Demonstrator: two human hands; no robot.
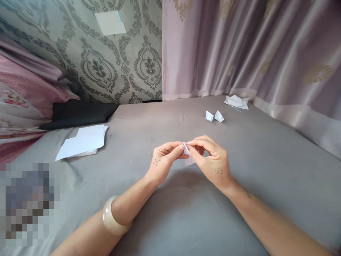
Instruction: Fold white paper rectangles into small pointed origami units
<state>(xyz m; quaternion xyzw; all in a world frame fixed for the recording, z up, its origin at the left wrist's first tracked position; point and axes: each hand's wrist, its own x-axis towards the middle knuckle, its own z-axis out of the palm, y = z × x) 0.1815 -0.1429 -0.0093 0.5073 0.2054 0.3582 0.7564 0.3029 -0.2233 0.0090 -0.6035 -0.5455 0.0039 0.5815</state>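
Between my two hands is a small piece of folded white paper [187,150], held above the grey sheet. My left hand [168,156] pinches its left side between thumb and fingers. On the other side, the thumb and fingertips of my right hand [211,156] are closed on the same paper. Most of the paper is hidden behind the fingers; a pale lower part shows beneath them. Beyond my right hand, two small folded white paper shapes [209,116] stand side by side on the sheet.
A stack of white paper sheets [85,139] lies at the left, near a black cloth [82,113]. Crumpled white paper [236,102] sits at the far right by the curtain [207,49]. The grey sheet [149,124] spreads beneath everything. A blurred patch covers the lower left.
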